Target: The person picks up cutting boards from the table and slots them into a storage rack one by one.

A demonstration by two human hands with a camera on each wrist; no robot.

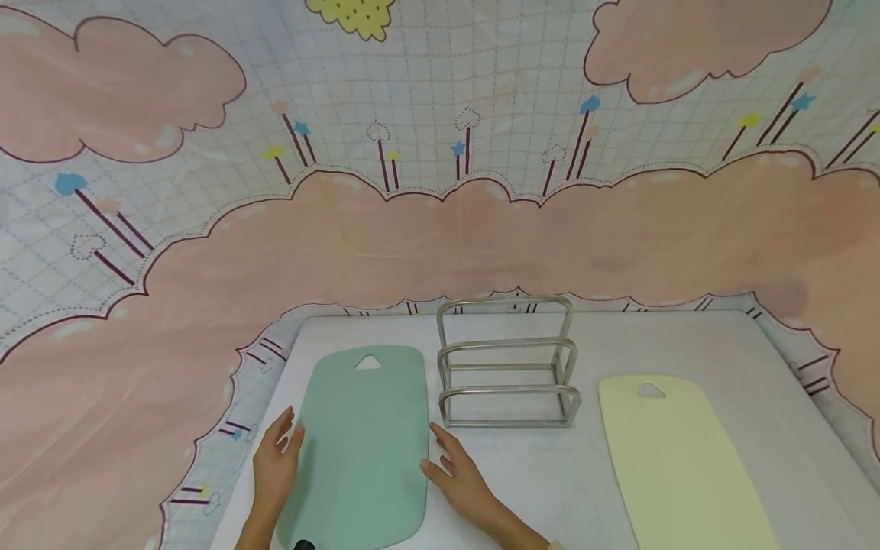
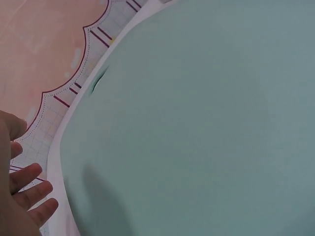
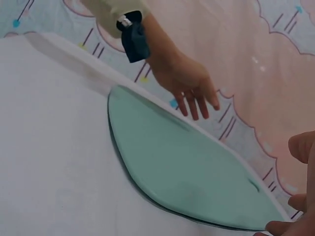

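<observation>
A green cutting board point(image 1: 364, 451) with a small cut-out near its far end lies flat on the white table. My left hand point(image 1: 276, 467) hovers at its left edge, fingers loosely spread. Across from it, my right hand point(image 1: 462, 481) is beside the right edge, with thumb and index finger apart. Neither hand holds anything. Much of the left wrist view is filled by the board point(image 2: 197, 118), and the left fingers show at the lower left. In the right wrist view the left hand point(image 3: 184, 81) hangs over the board's far side.
Behind and right of the green board stands a metal wire rack point(image 1: 509, 390) with several upright loops. A pale yellow cutting board point(image 1: 677, 458) lies on the right of the white table point(image 1: 536, 489). Patterned cloth point(image 1: 447, 244) with clouds surrounds the table.
</observation>
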